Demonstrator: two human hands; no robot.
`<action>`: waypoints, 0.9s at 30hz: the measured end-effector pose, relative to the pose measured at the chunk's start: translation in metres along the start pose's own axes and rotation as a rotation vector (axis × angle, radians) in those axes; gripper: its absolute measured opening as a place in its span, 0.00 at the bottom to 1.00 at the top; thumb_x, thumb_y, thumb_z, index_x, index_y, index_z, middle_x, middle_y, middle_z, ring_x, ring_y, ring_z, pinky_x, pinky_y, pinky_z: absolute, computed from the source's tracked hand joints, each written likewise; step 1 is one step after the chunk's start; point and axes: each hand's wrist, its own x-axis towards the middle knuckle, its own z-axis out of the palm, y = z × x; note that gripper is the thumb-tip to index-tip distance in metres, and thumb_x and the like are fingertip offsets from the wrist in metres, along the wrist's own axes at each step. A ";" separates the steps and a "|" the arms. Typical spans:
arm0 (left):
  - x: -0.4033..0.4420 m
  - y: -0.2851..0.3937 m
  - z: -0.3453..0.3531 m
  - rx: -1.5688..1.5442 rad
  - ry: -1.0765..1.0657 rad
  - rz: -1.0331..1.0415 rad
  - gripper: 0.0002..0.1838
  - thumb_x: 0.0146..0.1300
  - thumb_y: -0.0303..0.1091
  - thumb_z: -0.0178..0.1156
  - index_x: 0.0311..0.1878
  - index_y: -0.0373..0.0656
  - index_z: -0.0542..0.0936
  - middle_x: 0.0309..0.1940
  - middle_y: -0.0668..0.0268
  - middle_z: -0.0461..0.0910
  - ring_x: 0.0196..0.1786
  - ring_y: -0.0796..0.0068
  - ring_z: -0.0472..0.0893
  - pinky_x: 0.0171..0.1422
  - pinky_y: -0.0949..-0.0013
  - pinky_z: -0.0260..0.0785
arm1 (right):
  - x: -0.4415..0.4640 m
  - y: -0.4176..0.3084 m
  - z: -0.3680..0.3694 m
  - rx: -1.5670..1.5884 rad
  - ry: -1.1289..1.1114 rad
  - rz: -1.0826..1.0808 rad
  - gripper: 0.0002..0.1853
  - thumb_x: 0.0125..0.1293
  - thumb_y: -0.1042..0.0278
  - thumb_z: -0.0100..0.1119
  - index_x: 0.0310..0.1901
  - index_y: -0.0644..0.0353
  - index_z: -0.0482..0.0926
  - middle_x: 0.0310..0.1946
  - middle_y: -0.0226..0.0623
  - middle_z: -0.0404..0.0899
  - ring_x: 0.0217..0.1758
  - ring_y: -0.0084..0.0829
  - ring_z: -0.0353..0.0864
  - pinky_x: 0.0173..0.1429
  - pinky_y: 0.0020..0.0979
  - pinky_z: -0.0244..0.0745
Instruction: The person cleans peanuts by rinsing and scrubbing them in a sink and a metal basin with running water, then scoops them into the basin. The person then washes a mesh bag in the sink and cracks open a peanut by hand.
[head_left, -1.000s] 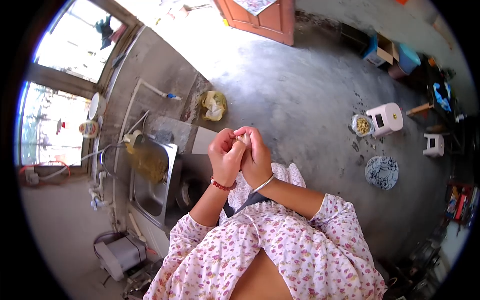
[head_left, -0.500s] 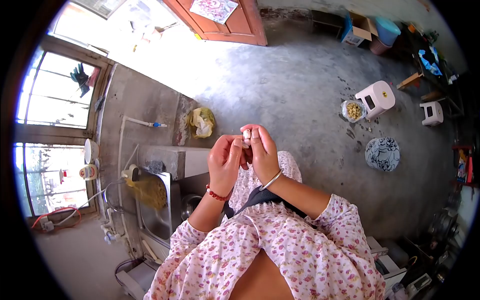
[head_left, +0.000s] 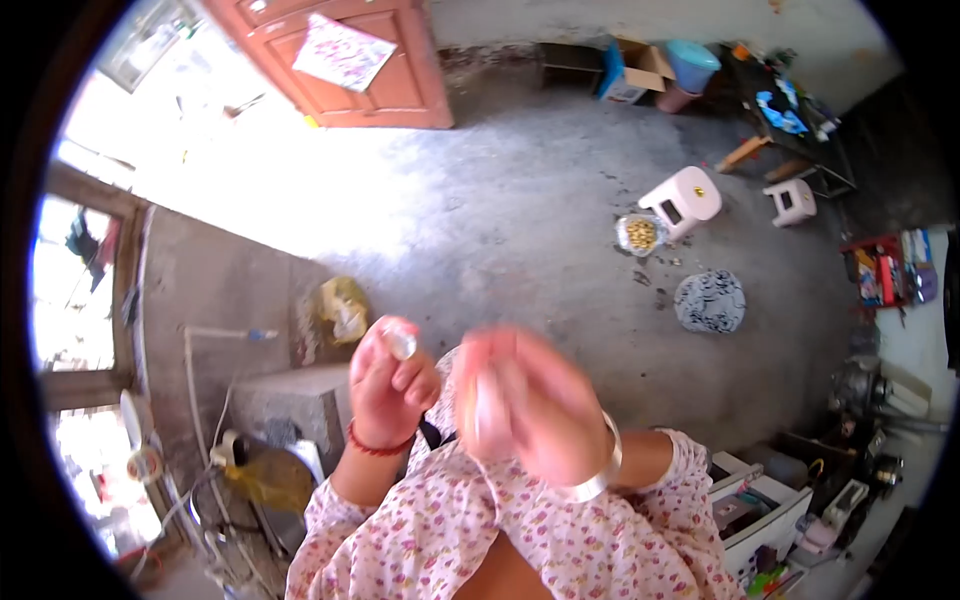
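My left hand (head_left: 380, 392), with a red bead bracelet on its wrist, is closed. A small, pale, shiny piece (head_left: 401, 343) sits between its thumb and fingers; its kind is too small to make out. To the right and closer to the camera is my right hand (head_left: 525, 405), wearing a silvery bangle. Motion smears its fingers, so whether they hold anything is unclear. The two hands are apart, both in front of my floral clothing (head_left: 430, 540).
A yellowish plastic bag (head_left: 343, 310) lies by the concrete ledge (head_left: 285, 405) on the left. On the floor at right are a pink stool (head_left: 690, 198), a bag of small yellowish pieces (head_left: 641, 235) and a patterned round seat (head_left: 710, 301). The orange door (head_left: 400, 60) stands at the back.
My hands were together at a small whitish thing and have separated. The left now has the pale piece alone, while the right has moved nearer the camera. The view has shifted to the right.
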 end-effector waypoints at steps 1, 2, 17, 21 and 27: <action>0.007 0.002 -0.008 0.027 -0.003 -0.008 0.15 0.70 0.42 0.47 0.47 0.39 0.70 0.19 0.75 0.60 0.19 0.82 0.63 0.22 0.75 0.59 | -0.009 -0.008 0.011 -0.007 -0.163 -0.037 0.11 0.69 0.66 0.45 0.44 0.68 0.69 0.23 0.31 0.71 0.19 0.24 0.67 0.24 0.27 0.62; 0.014 0.001 -0.019 0.017 0.001 -0.057 0.15 0.70 0.42 0.47 0.46 0.38 0.70 0.19 0.75 0.60 0.18 0.82 0.62 0.22 0.75 0.59 | -0.016 -0.018 0.021 -0.011 -0.323 -0.071 0.12 0.67 0.68 0.48 0.44 0.69 0.69 0.23 0.35 0.73 0.19 0.27 0.69 0.23 0.30 0.63; 0.145 -0.128 -0.078 -0.358 0.293 -0.843 0.14 0.68 0.42 0.50 0.38 0.40 0.74 0.18 0.75 0.64 0.21 0.81 0.64 0.26 0.76 0.60 | -0.021 -0.115 -0.044 -0.290 -0.324 -0.419 0.15 0.67 0.63 0.48 0.41 0.69 0.73 0.21 0.30 0.71 0.17 0.22 0.68 0.22 0.23 0.61; 0.186 -0.176 -0.064 -0.265 0.327 -0.810 0.12 0.68 0.41 0.50 0.36 0.42 0.74 0.18 0.76 0.66 0.21 0.81 0.65 0.26 0.78 0.59 | -0.043 -0.174 -0.102 -0.407 -0.355 -0.473 0.18 0.65 0.58 0.52 0.41 0.69 0.74 0.27 0.37 0.77 0.21 0.29 0.74 0.23 0.25 0.65; 0.233 -0.274 -0.113 0.139 0.614 -0.662 0.14 0.64 0.46 0.55 0.39 0.45 0.75 0.18 0.76 0.65 0.21 0.78 0.66 0.26 0.68 0.61 | -0.110 -0.303 -0.219 -0.415 -0.287 -0.432 0.16 0.63 0.67 0.53 0.46 0.72 0.74 0.25 0.43 0.78 0.15 0.34 0.71 0.20 0.34 0.60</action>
